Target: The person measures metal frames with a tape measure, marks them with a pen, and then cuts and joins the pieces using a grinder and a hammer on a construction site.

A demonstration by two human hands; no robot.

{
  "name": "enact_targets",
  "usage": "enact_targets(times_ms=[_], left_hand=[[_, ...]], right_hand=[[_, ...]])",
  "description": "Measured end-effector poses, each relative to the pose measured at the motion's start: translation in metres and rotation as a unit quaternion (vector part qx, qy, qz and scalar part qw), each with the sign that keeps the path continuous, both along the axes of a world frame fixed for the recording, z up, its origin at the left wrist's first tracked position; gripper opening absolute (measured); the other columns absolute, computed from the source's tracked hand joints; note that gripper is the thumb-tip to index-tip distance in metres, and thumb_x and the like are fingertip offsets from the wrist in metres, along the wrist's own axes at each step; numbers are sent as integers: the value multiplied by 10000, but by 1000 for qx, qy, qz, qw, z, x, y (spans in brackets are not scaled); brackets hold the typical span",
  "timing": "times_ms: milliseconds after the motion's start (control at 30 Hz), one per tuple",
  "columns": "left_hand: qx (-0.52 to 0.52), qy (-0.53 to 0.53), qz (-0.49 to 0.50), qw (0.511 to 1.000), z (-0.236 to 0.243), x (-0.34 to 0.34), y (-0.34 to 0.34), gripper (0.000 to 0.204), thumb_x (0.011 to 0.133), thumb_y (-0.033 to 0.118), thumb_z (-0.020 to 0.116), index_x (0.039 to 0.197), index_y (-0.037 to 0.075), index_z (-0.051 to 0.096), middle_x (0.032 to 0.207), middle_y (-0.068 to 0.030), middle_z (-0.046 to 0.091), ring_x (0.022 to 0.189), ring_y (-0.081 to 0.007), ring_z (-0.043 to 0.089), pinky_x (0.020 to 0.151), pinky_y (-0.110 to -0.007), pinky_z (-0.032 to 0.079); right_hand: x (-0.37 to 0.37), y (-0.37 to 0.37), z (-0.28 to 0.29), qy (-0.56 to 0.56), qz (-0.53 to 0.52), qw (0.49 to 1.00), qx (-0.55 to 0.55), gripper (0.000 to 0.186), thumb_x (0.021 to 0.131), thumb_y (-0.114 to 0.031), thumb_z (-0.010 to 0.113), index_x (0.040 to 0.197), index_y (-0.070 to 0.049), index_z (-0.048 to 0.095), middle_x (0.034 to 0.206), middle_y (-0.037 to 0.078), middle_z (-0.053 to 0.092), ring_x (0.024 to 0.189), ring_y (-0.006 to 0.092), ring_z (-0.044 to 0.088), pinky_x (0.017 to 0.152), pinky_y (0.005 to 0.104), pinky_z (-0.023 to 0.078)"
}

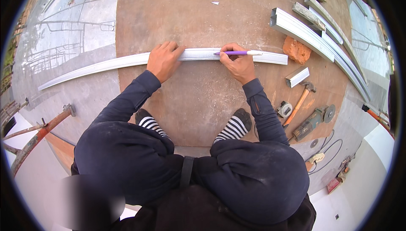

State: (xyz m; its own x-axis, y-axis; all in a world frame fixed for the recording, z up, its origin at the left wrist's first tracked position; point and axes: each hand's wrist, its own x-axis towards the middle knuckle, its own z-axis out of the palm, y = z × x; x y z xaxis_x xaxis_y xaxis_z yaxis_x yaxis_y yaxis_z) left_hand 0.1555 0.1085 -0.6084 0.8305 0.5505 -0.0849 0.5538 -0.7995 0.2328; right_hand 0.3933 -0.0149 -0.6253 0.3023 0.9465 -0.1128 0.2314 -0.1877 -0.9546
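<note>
A long pale metal profile [127,60] lies crosswise in front of me on a brown board [190,19]. My left hand [165,62] rests over it left of its middle, fingers curled over the far edge, holding it. My right hand [237,64] grips a purple and white marker [249,52], its tip on or just above the profile's face, a short way right of my left hand. A short cut piece of profile [297,77] lies just right of my right hand, near a chunk of red brick [297,50].
More profiles [302,32] lie stacked at the upper right. A tape measure [284,109], a hammer [294,106], an angle grinder [308,125] and a corded socket strip [317,158] lie at my right. Rusty tubular metal [42,133] stands at the left. My striped-sock feet [230,127] rest on the board.
</note>
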Motion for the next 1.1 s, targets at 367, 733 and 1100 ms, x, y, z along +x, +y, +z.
enact_targets(times_ms=[367, 733, 1100], left_hand=[[-4, -2, 3, 1000, 0, 0, -2, 449, 736, 105, 790, 1168, 101, 671, 980, -77, 621, 929, -252, 599, 797, -360, 487], [-13, -33, -15, 999, 4, 4, 2, 450, 723, 98, 785, 1157, 103, 664, 972, -73, 608, 929, -258, 591, 788, -369, 476], [-61, -50, -38, 996, 11, 6, 4, 469, 691, 82, 774, 1136, 56, 627, 971, -114, 585, 921, -320, 580, 787, -420, 471]], right_hand=[[5, -2, 2, 52, 33, 998, -17, 120, 846, -132, 682, 875, -19, 650, 756, 15, 642, 677, 69, 591, 597, 230, 478], [13, -3, 4, 24, 80, 996, -16, 133, 832, -145, 689, 827, -15, 661, 697, 4, 620, 664, 67, 561, 593, 220, 459], [58, -131, 36, -44, -38, 981, -187, 225, 845, -202, 663, 824, 22, 665, 681, 143, 664, 625, 240, 649, 607, 367, 497]])
